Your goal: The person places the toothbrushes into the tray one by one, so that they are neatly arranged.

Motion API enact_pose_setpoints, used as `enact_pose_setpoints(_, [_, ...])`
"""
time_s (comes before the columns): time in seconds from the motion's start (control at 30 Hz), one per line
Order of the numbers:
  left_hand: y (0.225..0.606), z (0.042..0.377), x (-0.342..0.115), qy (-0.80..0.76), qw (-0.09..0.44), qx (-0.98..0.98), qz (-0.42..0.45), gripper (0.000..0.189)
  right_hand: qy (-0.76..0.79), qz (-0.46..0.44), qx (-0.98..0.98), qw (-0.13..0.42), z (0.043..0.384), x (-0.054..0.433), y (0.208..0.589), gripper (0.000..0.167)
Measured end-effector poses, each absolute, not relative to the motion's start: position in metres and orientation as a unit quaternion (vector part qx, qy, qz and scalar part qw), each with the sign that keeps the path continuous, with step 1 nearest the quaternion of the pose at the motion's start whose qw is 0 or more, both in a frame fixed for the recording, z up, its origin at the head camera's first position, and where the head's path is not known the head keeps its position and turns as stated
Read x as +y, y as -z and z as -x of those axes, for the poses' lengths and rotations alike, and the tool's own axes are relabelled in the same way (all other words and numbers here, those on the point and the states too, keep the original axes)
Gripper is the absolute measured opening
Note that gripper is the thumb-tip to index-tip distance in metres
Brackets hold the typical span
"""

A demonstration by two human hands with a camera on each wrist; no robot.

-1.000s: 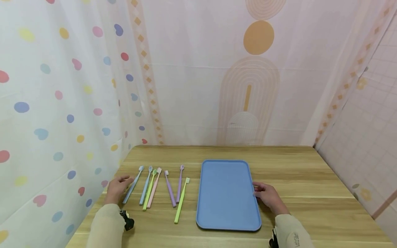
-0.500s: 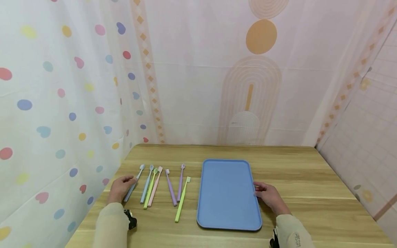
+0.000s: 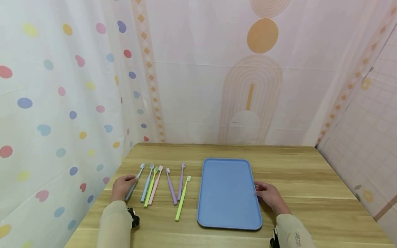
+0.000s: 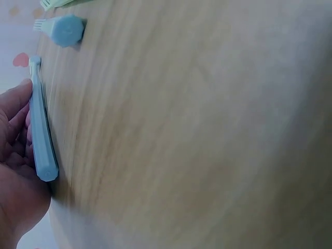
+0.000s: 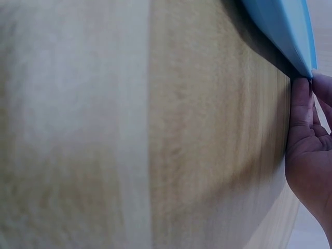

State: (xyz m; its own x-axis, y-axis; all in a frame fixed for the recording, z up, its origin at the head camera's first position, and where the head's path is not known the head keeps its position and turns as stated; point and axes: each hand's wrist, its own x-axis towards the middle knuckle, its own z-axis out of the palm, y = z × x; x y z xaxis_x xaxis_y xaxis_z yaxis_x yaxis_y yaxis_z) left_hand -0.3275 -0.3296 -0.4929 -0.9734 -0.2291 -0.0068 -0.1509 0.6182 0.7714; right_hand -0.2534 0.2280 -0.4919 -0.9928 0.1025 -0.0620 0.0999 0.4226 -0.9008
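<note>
My left hand (image 3: 122, 187) grips the leftmost light-blue toothbrush (image 3: 141, 170) at the left of the table. In the left wrist view, the thumb (image 4: 18, 97) lies against the handle of this blue toothbrush (image 4: 42, 132), and the other fingers are partly hidden behind it. On the other side, my right hand (image 3: 271, 198) holds the right rim of a blue rectangular tray (image 3: 229, 193). Seen from the right wrist, thumb and fingers meet at the edge of the tray (image 5: 282, 36).
Between hand and tray lie a second blue toothbrush (image 3: 147, 184), a green one (image 3: 150, 187), a pink one (image 3: 155, 186), two purple ones (image 3: 171, 187) (image 3: 181, 182) and another green toothbrush (image 3: 183, 199). The wooden table (image 3: 288, 165) meets curtains at back and left.
My left hand has moved slightly right onto the leftmost blue toothbrush, its fingers closing around the handle. The right hand stays at the tray's rim. The head view has shifted a little.
</note>
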Motion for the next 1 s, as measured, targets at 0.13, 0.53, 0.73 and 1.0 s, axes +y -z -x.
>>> enact_pose_setpoints(0.13, [0.493, 0.33, -0.328, 0.422, 0.045, -0.899, -0.11, 0.042, -0.535, 0.063, -0.842, 0.003, 0.254, 0.228, 0.491, 0.043])
enact_pose_setpoints(0.53, [0.498, 0.33, -0.32, 0.39, 0.103, -0.905, -0.134, 0.035, -0.531, 0.057, -0.845, 0.007, 0.252, 0.227, 0.49, 0.042])
enact_pose_setpoints(0.73, [0.498, 0.328, -0.316, 0.387, 0.114, -0.903, -0.148, 0.034, -0.528, 0.059, -0.847, 0.004, 0.251, 0.225, 0.487, 0.043])
enact_pose_setpoints(1.0, [0.498, 0.331, -0.314, 0.388, 0.118, -0.901, -0.154, 0.032, -0.525, 0.057, -0.849, 0.008, 0.252, 0.227, 0.489, 0.042])
